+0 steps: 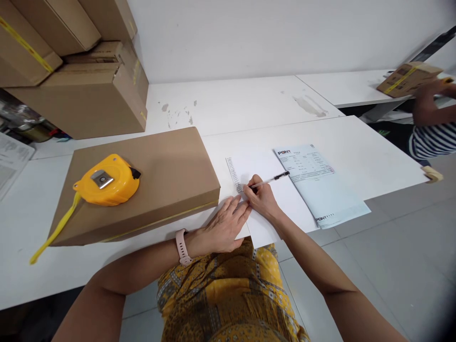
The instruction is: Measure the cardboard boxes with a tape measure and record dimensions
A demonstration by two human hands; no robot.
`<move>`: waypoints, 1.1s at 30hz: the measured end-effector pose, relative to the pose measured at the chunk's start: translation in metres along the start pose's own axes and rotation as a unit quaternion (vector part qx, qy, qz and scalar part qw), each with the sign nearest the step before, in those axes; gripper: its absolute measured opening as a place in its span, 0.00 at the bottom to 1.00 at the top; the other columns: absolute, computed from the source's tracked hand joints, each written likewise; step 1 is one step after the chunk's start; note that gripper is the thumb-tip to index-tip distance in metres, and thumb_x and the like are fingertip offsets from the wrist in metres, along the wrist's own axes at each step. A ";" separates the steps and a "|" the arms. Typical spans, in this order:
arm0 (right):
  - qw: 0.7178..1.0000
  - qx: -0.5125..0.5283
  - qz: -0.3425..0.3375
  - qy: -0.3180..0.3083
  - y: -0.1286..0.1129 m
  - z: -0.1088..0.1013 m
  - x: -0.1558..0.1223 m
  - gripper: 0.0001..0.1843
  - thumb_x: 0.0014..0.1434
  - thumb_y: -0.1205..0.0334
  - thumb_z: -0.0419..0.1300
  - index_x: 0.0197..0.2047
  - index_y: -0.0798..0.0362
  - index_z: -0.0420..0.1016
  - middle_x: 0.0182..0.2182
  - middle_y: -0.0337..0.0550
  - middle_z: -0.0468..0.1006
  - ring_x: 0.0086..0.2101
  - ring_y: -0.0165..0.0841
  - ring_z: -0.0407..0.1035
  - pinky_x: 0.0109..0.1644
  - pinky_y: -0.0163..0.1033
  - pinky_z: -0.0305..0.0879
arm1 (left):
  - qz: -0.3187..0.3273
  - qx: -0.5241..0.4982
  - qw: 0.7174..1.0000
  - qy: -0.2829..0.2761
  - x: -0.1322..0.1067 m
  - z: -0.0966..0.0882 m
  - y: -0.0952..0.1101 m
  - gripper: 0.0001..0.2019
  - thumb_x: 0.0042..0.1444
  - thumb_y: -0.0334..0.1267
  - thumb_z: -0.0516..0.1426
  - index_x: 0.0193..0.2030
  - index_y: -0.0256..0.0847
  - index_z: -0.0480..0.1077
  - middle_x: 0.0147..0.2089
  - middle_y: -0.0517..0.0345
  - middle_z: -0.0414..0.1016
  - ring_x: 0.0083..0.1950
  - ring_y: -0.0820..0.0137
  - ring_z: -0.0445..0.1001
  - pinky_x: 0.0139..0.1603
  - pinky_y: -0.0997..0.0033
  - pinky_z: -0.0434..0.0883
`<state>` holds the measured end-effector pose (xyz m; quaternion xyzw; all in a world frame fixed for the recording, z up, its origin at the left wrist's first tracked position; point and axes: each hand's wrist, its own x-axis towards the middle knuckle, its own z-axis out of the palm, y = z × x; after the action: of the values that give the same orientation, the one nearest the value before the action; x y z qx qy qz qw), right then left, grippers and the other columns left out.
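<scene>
My right hand (262, 199) is closed around a pen (272, 180), whose tip rests on a white sheet of paper (285, 199) beside a printed column at its left edge. My left hand (224, 225) lies flat with fingers stretched out, pressing down the sheet's near left corner. A pale blue printed form (317, 185) lies to the right of the sheet, partly overlapping it. To the left sits a flat brown cardboard box (171, 175) with a yellow tape measure (107, 179) on top, its tape hanging off the box's left end.
Several stacked cardboard boxes (81, 95) stand at the back left on the white table (374, 152). At the far right, another person's hand (425, 97) in a striped sleeve touches a small box (408, 78) on a neighbouring table. Papers (10, 161) lie at the left edge.
</scene>
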<state>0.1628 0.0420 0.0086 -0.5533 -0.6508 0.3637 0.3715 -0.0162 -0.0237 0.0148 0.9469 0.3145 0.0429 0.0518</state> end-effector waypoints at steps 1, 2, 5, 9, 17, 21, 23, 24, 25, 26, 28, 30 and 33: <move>1.000 0.004 0.001 -0.004 0.000 0.000 0.000 0.11 0.61 0.57 0.57 0.30 0.47 0.59 0.18 0.29 0.59 0.20 0.28 0.57 0.26 0.36 0.53 | 0.000 0.000 1.000 0.003 0.000 0.001 0.000 0.43 0.60 0.52 0.57 0.73 0.23 0.51 0.74 0.30 0.57 0.75 0.38 0.52 0.75 0.44 0.43; 1.000 0.007 0.002 -0.008 0.001 0.000 0.000 0.11 0.61 0.58 0.57 0.30 0.47 0.59 0.18 0.29 0.60 0.20 0.28 0.57 0.26 0.36 0.53 | 0.000 0.001 1.000 0.006 0.000 0.002 0.000 0.43 0.60 0.52 0.57 0.73 0.23 0.51 0.74 0.31 0.57 0.75 0.38 0.51 0.75 0.44 0.43; 1.000 0.002 0.003 -0.006 0.002 -0.001 0.000 0.10 0.61 0.58 0.57 0.30 0.47 0.59 0.18 0.29 0.60 0.20 0.28 0.58 0.26 0.36 0.54 | 0.000 0.003 1.000 0.015 -0.001 0.004 0.000 0.43 0.60 0.52 0.56 0.74 0.24 0.51 0.75 0.31 0.55 0.75 0.39 0.51 0.75 0.44 0.43; 1.000 -0.008 -0.003 0.001 0.001 -0.001 0.001 0.10 0.61 0.58 0.57 0.30 0.48 0.59 0.18 0.29 0.60 0.20 0.28 0.57 0.26 0.36 0.52 | 0.000 0.000 1.000 0.013 -0.001 0.004 0.000 0.42 0.60 0.51 0.57 0.73 0.23 0.51 0.74 0.31 0.56 0.75 0.39 0.51 0.75 0.44 0.43; 1.000 -0.005 0.002 0.009 0.001 0.000 0.001 0.11 0.61 0.58 0.56 0.29 0.47 0.58 0.17 0.29 0.61 0.21 0.28 0.56 0.27 0.36 0.52 | 0.000 -0.001 1.000 0.005 0.000 0.000 0.000 0.42 0.61 0.51 0.56 0.73 0.22 0.52 0.74 0.31 0.56 0.75 0.38 0.52 0.75 0.43 0.44; 1.000 -0.016 -0.003 0.012 0.001 -0.001 0.001 0.11 0.61 0.58 0.57 0.29 0.47 0.58 0.18 0.29 0.60 0.21 0.28 0.56 0.27 0.36 0.52 | 0.003 -0.002 1.000 0.005 0.000 0.000 0.000 0.41 0.61 0.50 0.57 0.73 0.22 0.52 0.74 0.30 0.57 0.74 0.38 0.52 0.75 0.44 0.43; 1.000 -0.011 -0.004 0.009 0.001 -0.001 0.000 0.11 0.60 0.58 0.57 0.29 0.47 0.58 0.18 0.29 0.59 0.21 0.28 0.56 0.27 0.36 0.52 | 0.002 -0.001 1.000 0.007 -0.001 0.001 0.000 0.42 0.61 0.51 0.57 0.73 0.23 0.52 0.74 0.31 0.57 0.74 0.39 0.52 0.75 0.44 0.43; 1.000 -0.007 -0.003 0.007 0.001 0.000 0.000 0.11 0.60 0.58 0.57 0.29 0.47 0.58 0.18 0.29 0.59 0.21 0.28 0.56 0.27 0.36 0.52 | 0.001 0.000 1.000 0.009 -0.001 0.001 0.000 0.42 0.61 0.51 0.57 0.73 0.23 0.52 0.74 0.32 0.57 0.74 0.39 0.52 0.75 0.44 0.43; 1.000 -0.004 -0.001 0.005 0.001 0.000 0.001 0.11 0.60 0.58 0.57 0.29 0.47 0.58 0.18 0.29 0.59 0.21 0.28 0.56 0.26 0.36 0.52 | 0.001 -0.001 1.000 0.010 -0.001 0.002 0.000 0.42 0.61 0.51 0.57 0.73 0.23 0.52 0.74 0.32 0.57 0.74 0.39 0.52 0.75 0.44 0.43; 1.000 -0.002 0.000 0.005 0.001 0.000 0.001 0.11 0.60 0.58 0.57 0.29 0.47 0.58 0.18 0.29 0.59 0.20 0.28 0.56 0.26 0.36 0.52 | 0.000 -0.002 1.000 0.011 -0.001 0.002 0.000 0.42 0.61 0.51 0.57 0.73 0.23 0.52 0.74 0.32 0.57 0.74 0.39 0.52 0.75 0.44 0.43; 1.000 -0.006 0.002 0.007 0.001 0.000 0.001 0.11 0.60 0.58 0.57 0.29 0.47 0.59 0.18 0.29 0.60 0.21 0.28 0.56 0.27 0.36 0.52 | 0.000 -0.004 1.000 0.011 -0.001 0.002 0.000 0.41 0.61 0.51 0.56 0.73 0.22 0.52 0.74 0.31 0.56 0.75 0.38 0.51 0.75 0.44 0.43; 1.000 -0.014 0.001 0.010 0.001 -0.001 0.001 0.10 0.60 0.59 0.57 0.29 0.47 0.59 0.18 0.29 0.60 0.21 0.28 0.56 0.27 0.37 0.52 | 0.001 -0.006 1.000 0.009 -0.001 0.002 0.000 0.41 0.62 0.50 0.56 0.73 0.22 0.52 0.74 0.31 0.56 0.75 0.38 0.51 0.75 0.44 0.43; 1.000 -0.015 0.002 0.013 0.001 -0.001 0.002 0.10 0.60 0.59 0.56 0.29 0.47 0.58 0.18 0.30 0.61 0.21 0.29 0.56 0.27 0.37 0.52 | 0.003 -0.008 1.000 0.011 -0.001 0.001 0.000 0.41 0.62 0.50 0.55 0.73 0.22 0.52 0.74 0.30 0.56 0.75 0.38 0.51 0.75 0.43 0.43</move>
<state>0.1638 0.0437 0.0081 -0.5647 -0.6505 0.3474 0.3706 -0.0162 -0.0245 0.0133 0.9468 0.3119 0.0558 0.0563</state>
